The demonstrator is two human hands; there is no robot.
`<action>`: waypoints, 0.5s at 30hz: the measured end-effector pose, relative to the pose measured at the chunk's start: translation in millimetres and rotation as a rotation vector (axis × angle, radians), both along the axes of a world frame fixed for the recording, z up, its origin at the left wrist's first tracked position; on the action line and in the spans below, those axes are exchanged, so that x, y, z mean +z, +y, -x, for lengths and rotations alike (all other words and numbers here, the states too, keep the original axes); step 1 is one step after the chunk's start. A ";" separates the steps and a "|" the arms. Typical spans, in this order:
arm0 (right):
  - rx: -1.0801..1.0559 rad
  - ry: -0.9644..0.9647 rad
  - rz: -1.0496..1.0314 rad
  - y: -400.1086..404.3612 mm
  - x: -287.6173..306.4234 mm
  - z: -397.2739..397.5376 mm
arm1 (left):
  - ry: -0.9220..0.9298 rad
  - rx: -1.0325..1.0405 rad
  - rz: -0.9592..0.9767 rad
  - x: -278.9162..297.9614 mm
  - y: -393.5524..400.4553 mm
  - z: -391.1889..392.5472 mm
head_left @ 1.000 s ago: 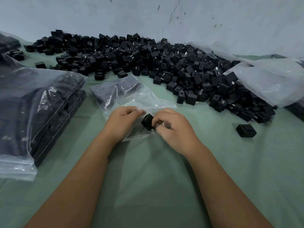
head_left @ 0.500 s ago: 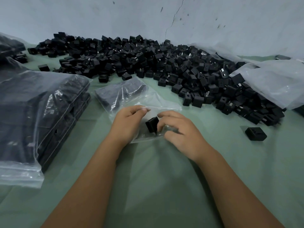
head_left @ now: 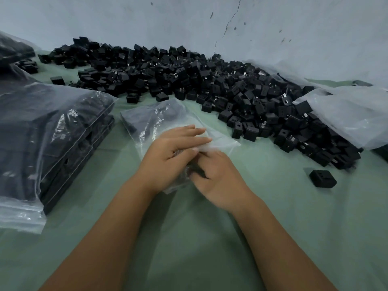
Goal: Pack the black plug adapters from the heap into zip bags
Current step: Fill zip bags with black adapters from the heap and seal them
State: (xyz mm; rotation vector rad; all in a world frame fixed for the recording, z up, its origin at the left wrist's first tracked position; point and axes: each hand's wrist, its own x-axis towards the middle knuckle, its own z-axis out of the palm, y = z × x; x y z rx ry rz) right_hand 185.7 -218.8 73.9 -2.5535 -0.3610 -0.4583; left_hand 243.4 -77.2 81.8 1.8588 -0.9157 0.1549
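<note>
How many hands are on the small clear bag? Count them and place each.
2. The left hand holds the small clear bag at its upper edge; the right hand grips its lower part, where something dark shows through. No other hand is in view.

Middle of the desk: left hand and right hand touching, both gripping a small bag stretching away just behind them. Further back, right along the wall, a long heap of adapters, spilling forward on the right. Over on the left, a full bag beside the small one. Far right, another bag draped over the heap's end. In front of that end, apart, a lone adapter.
</note>
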 end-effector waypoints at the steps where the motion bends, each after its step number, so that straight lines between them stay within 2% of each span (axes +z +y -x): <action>1: -0.007 0.006 0.039 0.5 0.1 -0.9 | -0.040 -0.003 -0.027 -1.0 -1.1 0.6; 8: 0.014 0.027 -0.011 1.1 1.7 -0.9 | -0.048 0.059 -0.191 -2.9 -4.7 5.4; 11: -0.017 0.085 0.063 2.5 -4.9 -5.0 | -0.120 0.016 -0.267 -1.0 -8.8 7.3; 15: -0.073 0.163 0.243 4.8 -2.9 -25.3 | -0.191 0.040 -0.273 1.5 -10.0 9.0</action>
